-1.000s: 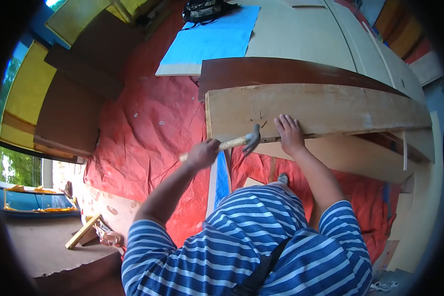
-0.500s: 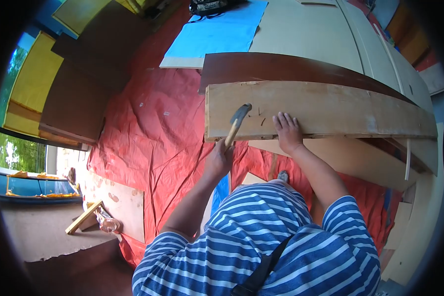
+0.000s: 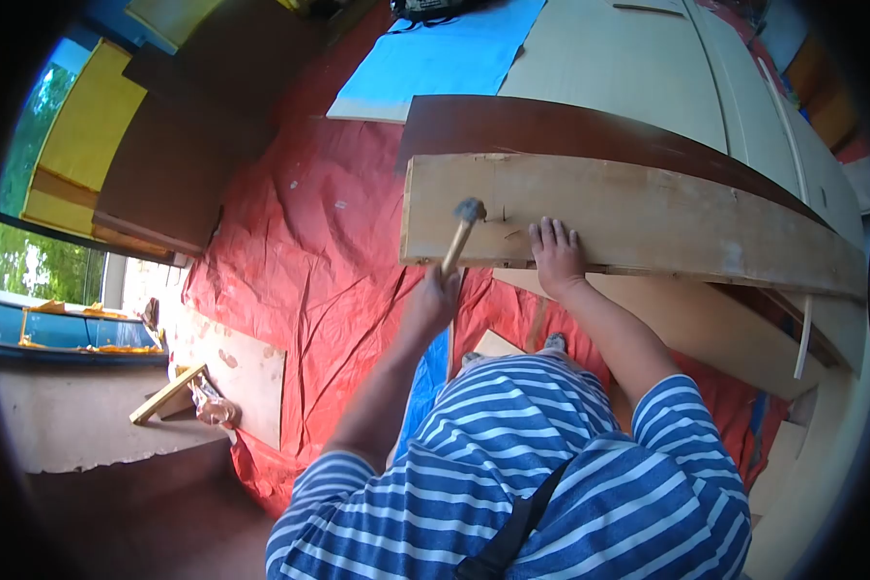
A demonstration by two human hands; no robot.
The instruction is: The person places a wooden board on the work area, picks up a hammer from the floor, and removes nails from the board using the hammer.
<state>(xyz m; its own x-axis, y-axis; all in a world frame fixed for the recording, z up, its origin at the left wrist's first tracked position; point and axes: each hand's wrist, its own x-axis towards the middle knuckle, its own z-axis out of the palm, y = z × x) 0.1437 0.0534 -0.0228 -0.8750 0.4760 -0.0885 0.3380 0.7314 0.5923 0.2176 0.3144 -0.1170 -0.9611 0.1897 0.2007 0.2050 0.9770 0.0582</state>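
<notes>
Hammer [image 3: 460, 240] with a pale wooden handle and dark grey head

No lettering, brand, number or sign can be read on the hammer [image 3: 462, 234] at one o'clock, the board [image 3: 638, 217] at two, the shirt [image 3: 512, 454] at five, or the bag [image 3: 433, 9] at twelve.

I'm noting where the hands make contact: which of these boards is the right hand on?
The long pale board with the hammer over it: the right hand rests there, while neither hand touches the dark reddish-brown board behind it.
</notes>
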